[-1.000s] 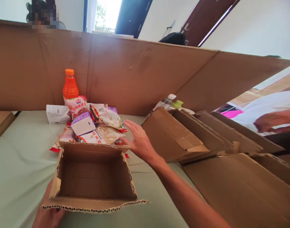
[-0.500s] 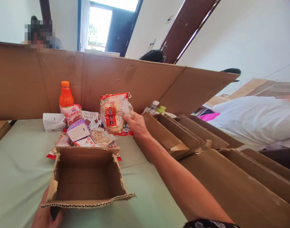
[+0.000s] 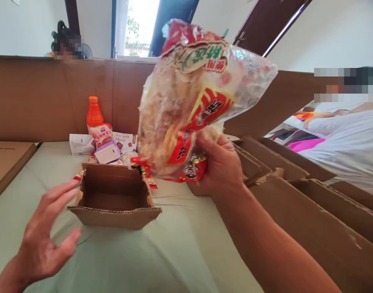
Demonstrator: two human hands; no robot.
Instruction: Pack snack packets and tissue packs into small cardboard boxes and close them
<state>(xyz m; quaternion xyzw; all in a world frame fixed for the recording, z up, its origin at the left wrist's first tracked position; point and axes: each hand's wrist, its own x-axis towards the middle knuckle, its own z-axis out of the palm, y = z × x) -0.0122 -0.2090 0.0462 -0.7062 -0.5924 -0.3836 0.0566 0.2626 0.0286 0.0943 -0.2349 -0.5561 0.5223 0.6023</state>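
My right hand (image 3: pixel 221 167) grips the lower end of a large clear bag of rice crackers (image 3: pixel 189 97) with red and green print, held up close to the camera. My left hand (image 3: pixel 44 240) hovers open, fingers spread, just left of an open cardboard box (image 3: pixel 114 217) on the pale green table (image 3: pixel 162 252). The box's inside looks bare. Behind it lies a pile of snack packets with a purple-and-white carton (image 3: pixel 107 152) on top, and an orange drink bottle (image 3: pixel 94 114) stands at the back.
A tall cardboard wall (image 3: pixel 36 97) runs across the back. Flattened cardboard sheets (image 3: pixel 320 219) are stacked on the right and one lies at the left edge (image 3: pixel 6 160). A person in white (image 3: pixel 347 142) sits to the right; another person is behind the wall.
My right hand lifted the cracker bag from the pile and brought it close to the camera. My left hand let go of the box's near edge and opened.
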